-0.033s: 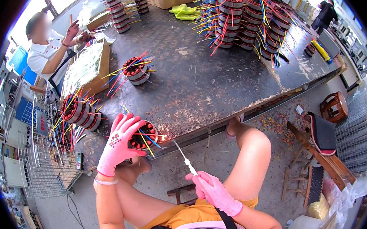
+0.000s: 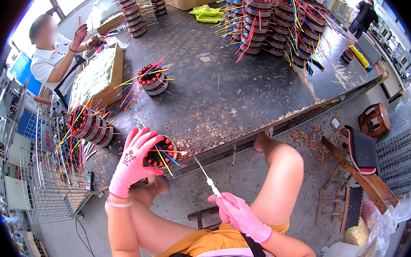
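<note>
A motor stator with red windings sits at the table's near edge, its red, blue and yellow wires sticking out. My left hand, in a pink glove, grips its left side, fingers over the top and thumb low at the near side. My right hand, also gloved in pink, is closed around a thin tool with a white handle and slim metal shaft. The tool's tip points up-left, a short gap from the bright end of a red wire. What kind of tool it is I cannot make out.
Stacked stators lie left of my left hand, and another stator stands farther back. Taller stator stacks line the table's far side. A person works behind a carton at the left. A wooden stool stands right.
The orange glow at the red wire's end has faded to a small whitish spot. Both my hands and the tool look unmoved.
</note>
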Demonstrator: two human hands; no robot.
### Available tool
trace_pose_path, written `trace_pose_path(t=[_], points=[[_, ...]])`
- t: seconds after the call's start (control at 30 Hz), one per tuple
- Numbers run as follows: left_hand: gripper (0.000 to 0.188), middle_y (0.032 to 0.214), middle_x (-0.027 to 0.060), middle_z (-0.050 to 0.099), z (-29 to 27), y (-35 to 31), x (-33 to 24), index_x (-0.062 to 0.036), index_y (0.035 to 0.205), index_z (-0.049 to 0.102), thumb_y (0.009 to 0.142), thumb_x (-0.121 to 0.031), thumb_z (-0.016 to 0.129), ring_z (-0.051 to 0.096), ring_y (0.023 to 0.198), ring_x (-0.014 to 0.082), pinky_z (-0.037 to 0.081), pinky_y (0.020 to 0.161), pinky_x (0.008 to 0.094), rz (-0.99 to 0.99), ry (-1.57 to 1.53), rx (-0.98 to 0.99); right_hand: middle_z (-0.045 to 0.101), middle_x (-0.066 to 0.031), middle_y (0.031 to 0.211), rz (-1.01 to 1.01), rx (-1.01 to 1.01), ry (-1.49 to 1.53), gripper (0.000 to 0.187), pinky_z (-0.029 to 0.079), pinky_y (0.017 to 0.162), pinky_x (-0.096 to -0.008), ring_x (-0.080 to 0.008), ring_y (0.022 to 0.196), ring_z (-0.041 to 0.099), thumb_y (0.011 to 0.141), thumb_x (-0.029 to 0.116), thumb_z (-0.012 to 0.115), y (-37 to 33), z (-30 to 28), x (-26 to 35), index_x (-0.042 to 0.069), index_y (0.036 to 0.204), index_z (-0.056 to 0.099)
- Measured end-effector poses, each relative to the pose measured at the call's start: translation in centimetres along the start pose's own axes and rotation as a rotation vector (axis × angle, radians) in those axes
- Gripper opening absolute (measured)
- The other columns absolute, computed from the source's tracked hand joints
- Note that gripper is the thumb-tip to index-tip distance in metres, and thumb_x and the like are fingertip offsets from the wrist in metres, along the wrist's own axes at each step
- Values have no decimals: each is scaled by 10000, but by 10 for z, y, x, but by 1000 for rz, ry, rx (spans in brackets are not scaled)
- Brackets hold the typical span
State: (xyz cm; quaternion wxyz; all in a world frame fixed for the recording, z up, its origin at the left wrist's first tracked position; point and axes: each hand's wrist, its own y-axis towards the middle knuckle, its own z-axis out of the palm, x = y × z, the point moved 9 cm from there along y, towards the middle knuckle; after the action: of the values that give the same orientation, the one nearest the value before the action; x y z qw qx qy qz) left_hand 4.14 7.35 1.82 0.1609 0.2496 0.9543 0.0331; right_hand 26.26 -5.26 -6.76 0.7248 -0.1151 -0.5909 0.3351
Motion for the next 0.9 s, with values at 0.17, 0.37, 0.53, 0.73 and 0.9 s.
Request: trace_pose_path(t=[0.17, 0.37, 0.53, 0.73, 0.9], points=[[862, 1385, 107, 533, 1, 1, 0, -128, 1322, 561, 528, -275, 864, 393, 1382, 331, 208, 1207, 500, 6, -35, 5, 473, 38, 695, 13, 26, 23, 309, 343, 491, -224, -50, 538, 419, 1027, 225, 471, -2, -2, 0, -15, 1160, 613], [837, 1316, 99, 578, 2, 7, 0, -107, 1251, 572, 494, -275, 887, 431, 1362, 314, 200, 1209, 504, 52, -113, -18, 422, 43, 578, -99, 3, -3, 376, 263, 476, -219, -44, 508, 346, 1029, 298, 463, -6, -11, 9, -4, 1205, 602], [782, 1293, 112, 589, -27, -8, -19, -93, 1169, 586, 468, -222, 907, 458, 1327, 355, 228, 1175, 574, 95, -8, -288, 430, 39, 569, -100, 28, 53, 372, 287, 466, -221, -52, 492, 363, 1037, 282, 469, -29, -21, 16, -22, 1212, 594], [753, 1329, 114, 581, -101, -16, -79, -111, 1140, 564, 475, -223, 900, 469, 1321, 374, 238, 1143, 629, 205, 239, -492, 452, 52, 600, -127, 68, 113, 380, 248, 462, -212, -30, 503, 349, 1029, 275, 486, -61, -38, 35, -26, 1244, 574], [711, 1330, 107, 582, -127, -23, -108, -114, 1131, 563, 539, -291, 912, 480, 1307, 380, 254, 1128, 638, 241, 308, -515, 433, 47, 605, -117, 148, 230, 386, 252, 482, -196, -34, 522, 360, 1035, 267, 471, -80, -29, 43, -20, 1279, 553]])
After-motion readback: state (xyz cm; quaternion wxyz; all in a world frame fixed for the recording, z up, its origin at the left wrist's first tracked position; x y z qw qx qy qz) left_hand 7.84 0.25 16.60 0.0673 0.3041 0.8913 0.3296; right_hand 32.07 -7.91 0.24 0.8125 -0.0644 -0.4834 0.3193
